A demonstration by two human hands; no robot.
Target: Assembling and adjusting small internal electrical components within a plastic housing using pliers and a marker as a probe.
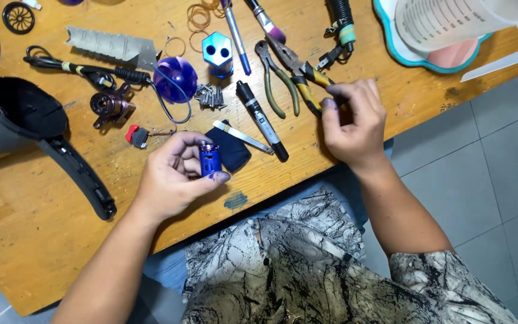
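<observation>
Closest in, the left hand (175, 174) pinches a small blue cylinder (209, 161) upright in its fingertips, while the right hand (352, 123), further out and to its right, closes around the yellow-and-black plier handles (307, 84).

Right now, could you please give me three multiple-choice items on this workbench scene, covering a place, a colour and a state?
1. Where do the pliers lie?
A. on the wooden table
B. on the floor
C. in the jug

2. What colour is the small cylinder in the left hand?
A. red
B. blue
C. green

3. What is the right hand doing?
A. resting flat
B. holding a pen
C. pinching a yellow-black handle

Answers: 1 A, they lie on the wood among the tools; 2 B, its body shows blue between the fingers; 3 C, the fingertips close on that handle.
</observation>
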